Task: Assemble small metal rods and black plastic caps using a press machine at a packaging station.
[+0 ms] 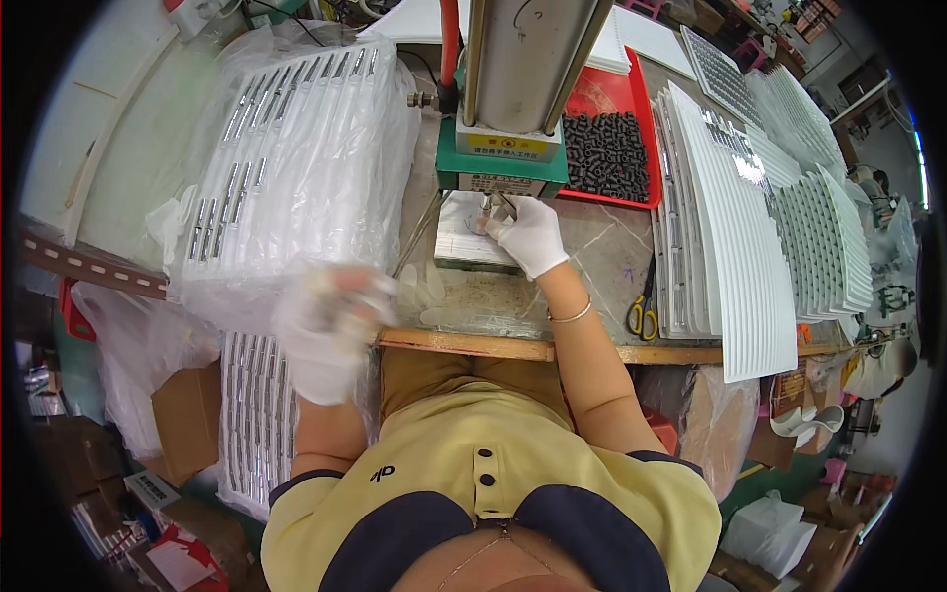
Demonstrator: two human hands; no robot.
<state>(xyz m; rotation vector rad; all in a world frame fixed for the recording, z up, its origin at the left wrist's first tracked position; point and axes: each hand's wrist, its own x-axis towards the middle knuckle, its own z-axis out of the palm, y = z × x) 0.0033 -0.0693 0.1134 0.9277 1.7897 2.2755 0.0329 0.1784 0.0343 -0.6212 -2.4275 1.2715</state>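
Note:
My right hand (530,239), in a white glove, reaches under the green head (501,176) of a bench press. Its fingers are closed in a pinch at a small shiny metal part (486,204), which they partly hide. Beneath them lies the press's pale metal base plate (473,247). My left hand (333,321), gloved with bare fingertips, is smeared by motion near the front table edge. It is beside a plastic-wrapped white tray (296,207) that carries slim silvery metal tubes (235,187). Whether the left hand holds anything is hidden by the blur.
A red tray (653,148) of small black cylindrical parts (607,158) sits behind the press on the right. Yellow-handled scissors (643,314) lie beside stacked white ribbed trays (735,266). A red hose (449,44) runs down by the press column. More tubes (258,414) stand below left.

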